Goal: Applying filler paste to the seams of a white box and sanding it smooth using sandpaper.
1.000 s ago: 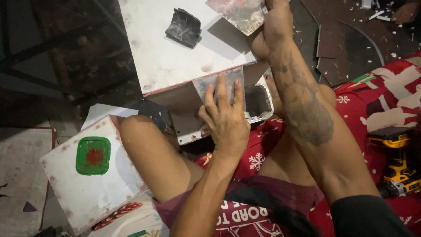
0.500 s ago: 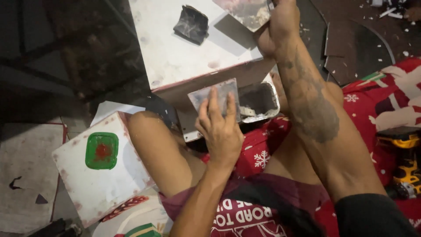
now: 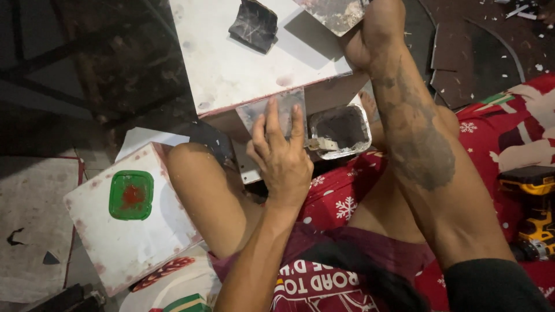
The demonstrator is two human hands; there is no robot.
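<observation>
We are pressing left hand (image 3: 281,159), fingers spread flat, on scraper blade (image 3: 276,110) beside tub (image 3: 340,131); right hand (image 3: 376,32) gripping second scraper (image 3: 332,13) on white board (image 3: 231,63).

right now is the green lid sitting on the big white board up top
No, the green lid lies on the smaller white block at lower left, apart from the big white board.
</observation>
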